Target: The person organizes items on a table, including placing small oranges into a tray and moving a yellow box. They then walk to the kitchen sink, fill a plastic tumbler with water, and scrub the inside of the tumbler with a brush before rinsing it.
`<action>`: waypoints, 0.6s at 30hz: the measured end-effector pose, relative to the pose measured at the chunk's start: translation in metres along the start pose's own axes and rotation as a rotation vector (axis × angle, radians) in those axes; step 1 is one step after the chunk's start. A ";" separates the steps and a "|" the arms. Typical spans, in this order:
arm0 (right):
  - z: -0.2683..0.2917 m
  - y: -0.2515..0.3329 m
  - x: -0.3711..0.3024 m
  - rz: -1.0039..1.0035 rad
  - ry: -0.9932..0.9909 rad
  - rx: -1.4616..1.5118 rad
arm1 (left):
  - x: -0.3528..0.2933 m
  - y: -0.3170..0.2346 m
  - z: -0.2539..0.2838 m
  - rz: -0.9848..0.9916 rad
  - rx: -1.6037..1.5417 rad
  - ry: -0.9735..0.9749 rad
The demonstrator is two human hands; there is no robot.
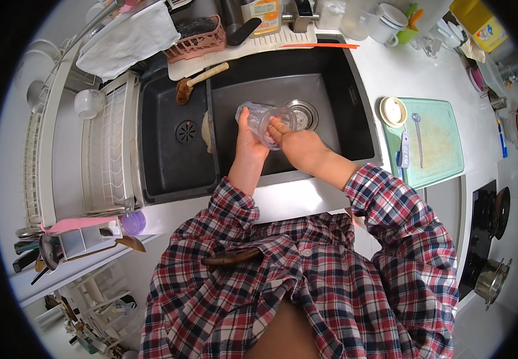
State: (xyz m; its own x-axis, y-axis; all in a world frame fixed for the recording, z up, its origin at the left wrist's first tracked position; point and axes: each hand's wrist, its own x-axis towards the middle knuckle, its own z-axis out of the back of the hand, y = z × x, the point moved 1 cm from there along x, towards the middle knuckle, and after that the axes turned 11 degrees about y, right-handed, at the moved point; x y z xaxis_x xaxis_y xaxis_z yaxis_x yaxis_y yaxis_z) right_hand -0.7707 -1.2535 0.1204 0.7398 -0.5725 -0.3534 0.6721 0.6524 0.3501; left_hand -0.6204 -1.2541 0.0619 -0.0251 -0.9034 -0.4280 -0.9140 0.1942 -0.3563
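- Two hands over the dark sink point(337, 113), both on one clear plastic cup point(265, 121).
- Left hand point(248, 140) grips the cup from the left side, fingers wrapped around its wall, cup tipped on its side with the mouth facing right.
- Right hand point(298, 146) at the cup's mouth, fingers point(278, 127) pushed inside the opening, touching the inner wall.
- Cup held above the right basin, just left of the metal drain strainer point(304, 113).
- Left basin has its own round drain point(186, 131); wooden-handled brush point(196, 81) lies across its back edge.
- White dish rack point(106, 149) on the counter left of the sink, white bowl point(88, 103) beside it.
- Green cutting board point(441, 143) on the counter to the right, with a round lid point(393, 111) and a spoon point(417, 134) on it.
- Pink caddy point(196, 39) and white cloth point(130, 39) behind the sink.
- Steel pot point(491, 280) on the stove at lower right.
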 end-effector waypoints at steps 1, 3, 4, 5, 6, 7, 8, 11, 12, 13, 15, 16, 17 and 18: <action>-0.005 0.002 0.006 0.013 0.047 0.057 | -0.001 0.000 0.001 0.018 -0.011 0.001; -0.013 0.003 0.019 0.032 0.160 0.174 | -0.004 0.003 -0.003 0.018 -0.012 -0.050; -0.011 0.006 0.022 0.044 0.215 0.232 | -0.005 0.004 -0.003 0.015 -0.012 -0.074; -0.009 0.009 0.014 0.167 0.014 0.288 | -0.006 0.005 -0.003 0.016 -0.011 -0.065; -0.007 0.007 0.015 0.101 0.182 0.482 | -0.007 0.005 -0.003 0.018 -0.009 -0.057; 0.021 0.017 0.008 0.034 0.355 0.676 | -0.009 0.005 -0.001 0.017 -0.009 -0.051; 0.036 0.022 0.005 -0.037 0.526 0.867 | -0.008 0.005 0.000 0.028 -0.004 -0.043; 0.027 0.022 0.012 -0.077 0.542 1.297 | -0.011 0.006 -0.008 0.049 0.012 -0.044; 0.023 0.021 0.013 -0.062 0.533 1.348 | -0.012 0.009 -0.012 0.048 0.018 -0.059; 0.023 0.023 0.013 -0.042 0.530 1.397 | -0.014 0.009 -0.016 0.041 0.023 -0.078; 0.023 0.023 0.012 -0.031 0.530 1.313 | -0.009 0.007 -0.006 0.034 0.043 -0.019; 0.026 0.021 0.010 -0.041 0.530 1.179 | -0.008 0.006 -0.006 0.032 0.054 0.013; 0.027 0.018 0.008 -0.050 0.529 1.045 | -0.008 0.005 -0.005 0.055 0.032 -0.023; 0.025 0.014 0.008 -0.024 0.483 0.734 | -0.007 0.004 -0.004 0.077 0.010 -0.059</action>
State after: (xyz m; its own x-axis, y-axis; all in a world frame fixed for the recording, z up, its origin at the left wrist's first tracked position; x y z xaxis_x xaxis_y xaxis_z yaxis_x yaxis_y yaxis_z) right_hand -0.7550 -1.2613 0.1440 0.7432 -0.2006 -0.6383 0.6600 0.0632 0.7486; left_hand -0.6256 -1.2482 0.0666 -0.0713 -0.8618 -0.5022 -0.9063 0.2663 -0.3282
